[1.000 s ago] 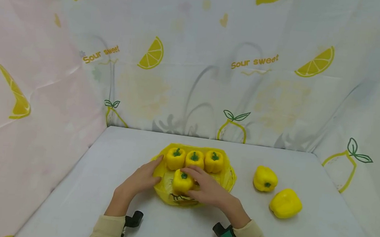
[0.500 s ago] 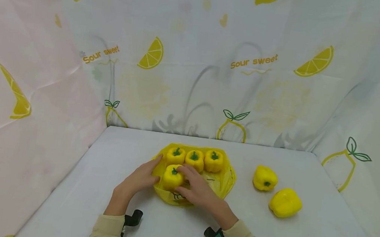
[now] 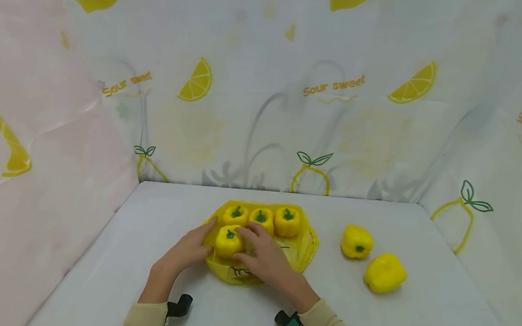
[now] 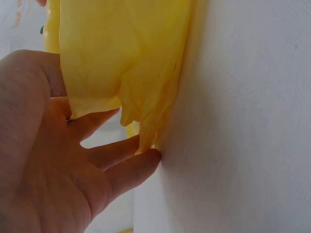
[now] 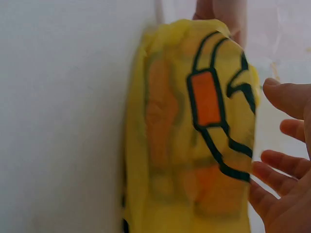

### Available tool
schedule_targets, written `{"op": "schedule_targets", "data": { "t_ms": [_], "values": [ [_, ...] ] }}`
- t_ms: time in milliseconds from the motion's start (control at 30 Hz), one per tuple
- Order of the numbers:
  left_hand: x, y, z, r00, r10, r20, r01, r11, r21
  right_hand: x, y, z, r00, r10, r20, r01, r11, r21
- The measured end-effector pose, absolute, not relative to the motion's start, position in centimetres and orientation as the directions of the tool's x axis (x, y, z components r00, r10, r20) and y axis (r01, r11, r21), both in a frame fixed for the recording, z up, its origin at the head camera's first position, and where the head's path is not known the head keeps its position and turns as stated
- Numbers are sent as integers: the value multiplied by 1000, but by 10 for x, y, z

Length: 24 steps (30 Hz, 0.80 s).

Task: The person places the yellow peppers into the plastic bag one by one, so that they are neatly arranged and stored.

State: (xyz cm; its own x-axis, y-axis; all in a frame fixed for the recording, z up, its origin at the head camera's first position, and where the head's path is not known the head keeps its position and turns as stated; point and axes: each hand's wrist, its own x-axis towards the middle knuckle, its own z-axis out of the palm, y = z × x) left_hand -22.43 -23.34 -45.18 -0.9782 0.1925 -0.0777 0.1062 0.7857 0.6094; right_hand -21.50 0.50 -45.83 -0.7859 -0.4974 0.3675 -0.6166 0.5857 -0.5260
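A yellow plastic bag [image 3: 290, 253] lies spread with rolled edges on the white table. My left hand [image 3: 190, 245] holds its left side, thumb at the rim; in the left wrist view, fingers [image 4: 131, 170] touch a crumpled fold. Inside, a yellow bell pepper [image 3: 227, 245] sits at front left. Behind it stand bell peppers at the left [image 3: 234, 215], middle [image 3: 261, 217] and right [image 3: 287, 223]. My right hand [image 3: 271, 262] is over the bag, fingertips beside the front pepper. Its fingers [image 5: 279, 160] are loosely spread in the right wrist view, where the bag hides most of the pepper.
Two more yellow bell peppers lie on the table to the right of the bag, one farther back [image 3: 357, 242] and one nearer [image 3: 385, 273]. A lemon-print cloth [image 3: 245, 130] hangs behind the white table [image 3: 331, 314].
My right hand has slid the front bell pepper left inside the bag, to the left end of the front row. My left hand stays at the bag's left side. The head view has shifted slightly.
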Motion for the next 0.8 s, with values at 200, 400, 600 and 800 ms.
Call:
{"op": "schedule_targets", "data": {
  "t_ms": [200, 400, 600, 800],
  "values": [
    [-223, -233, -454, -979, 184, -83, 94, 781, 617, -220, 33, -437, -810, -396, 431, -584, 598, -549],
    [-221, -233, -451, -977, 193, -93, 92, 770, 632, -231, 72, -419, -799, -259, 543, -568, 622, -539],
    [-220, -235, -451, -976, 204, -79, 109, 767, 633, -241, 115, -412, -925, -154, 348, -334, 767, -547],
    [-221, -233, -450, -974, 214, -70, 123, 765, 632, -248, 156, -415, -973, -92, 213, -188, 848, -495]
  ]
}}
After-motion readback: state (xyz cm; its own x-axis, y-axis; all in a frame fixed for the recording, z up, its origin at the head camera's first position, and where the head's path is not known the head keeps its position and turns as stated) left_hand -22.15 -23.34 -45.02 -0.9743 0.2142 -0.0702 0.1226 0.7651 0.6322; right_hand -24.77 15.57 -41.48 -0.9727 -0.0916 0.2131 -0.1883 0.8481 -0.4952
